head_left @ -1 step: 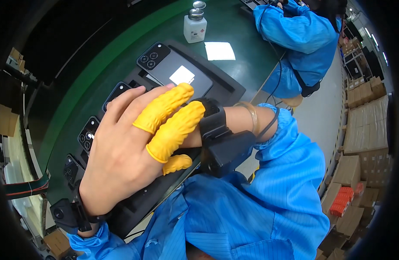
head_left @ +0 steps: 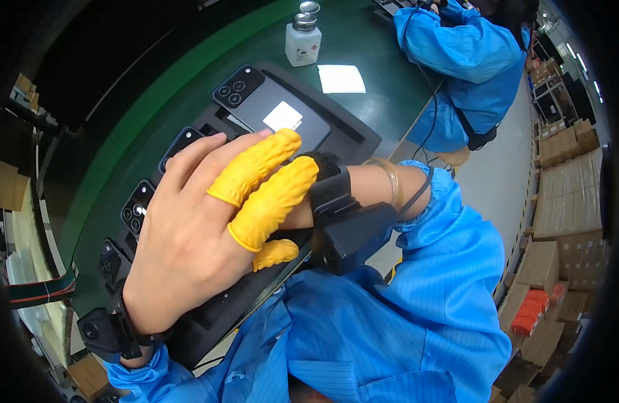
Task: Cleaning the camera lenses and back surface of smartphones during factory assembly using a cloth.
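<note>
My left hand (head_left: 182, 248) lies palm down over my right hand (head_left: 298, 217), its fingers stretched out and apart. Yellow ribbed finger cots (head_left: 272, 205) cover its thumb and two of its fingers. Only a bit of my right hand shows near the wrist; its fingers are hidden underneath, so whether they hold anything is not visible. Just beyond my left fingertips, a dark grey phone (head_left: 299, 97) lies back up with a white square label (head_left: 282, 116) on it. More phones, among them one with a triple camera (head_left: 136, 209), lie in a black tray (head_left: 366, 138) beside my left hand.
A white pump bottle (head_left: 303, 47) with a metal top stands on the green table (head_left: 256, 47), near a white paper sheet (head_left: 341, 79). At the far right sits a co-worker in blue (head_left: 471, 74). Cardboard boxes (head_left: 568, 201) are stacked along the right side.
</note>
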Tool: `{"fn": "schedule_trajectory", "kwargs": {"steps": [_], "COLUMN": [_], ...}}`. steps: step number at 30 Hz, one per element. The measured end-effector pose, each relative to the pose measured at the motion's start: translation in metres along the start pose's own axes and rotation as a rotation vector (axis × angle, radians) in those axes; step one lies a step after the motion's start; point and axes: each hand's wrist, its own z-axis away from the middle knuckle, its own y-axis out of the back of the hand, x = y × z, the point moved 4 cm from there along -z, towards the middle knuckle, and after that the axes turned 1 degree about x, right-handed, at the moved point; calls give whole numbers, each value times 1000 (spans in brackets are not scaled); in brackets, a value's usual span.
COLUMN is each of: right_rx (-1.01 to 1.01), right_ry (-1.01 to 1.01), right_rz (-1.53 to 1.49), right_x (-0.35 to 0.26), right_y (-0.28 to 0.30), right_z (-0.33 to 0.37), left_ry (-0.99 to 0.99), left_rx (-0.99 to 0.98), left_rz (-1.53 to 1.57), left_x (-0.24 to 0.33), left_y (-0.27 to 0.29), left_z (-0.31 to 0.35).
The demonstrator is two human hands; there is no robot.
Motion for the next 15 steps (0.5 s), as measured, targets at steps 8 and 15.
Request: {"fn": "schedule_trajectory", "kwargs": {"steps": [8, 15], "right_rx": [-5, -11], "right_ry": [-7, -7], "right_rz": [-7, -29], "right_x": [0, 0], "right_y": [1, 7], "right_z": [5, 9], "left_ry": [12, 28], "left_rx": [-14, -36], "left_rz": [34, 150], "left_x": [2, 8], "left_y": [4, 13], "left_z": [-3, -6]}}
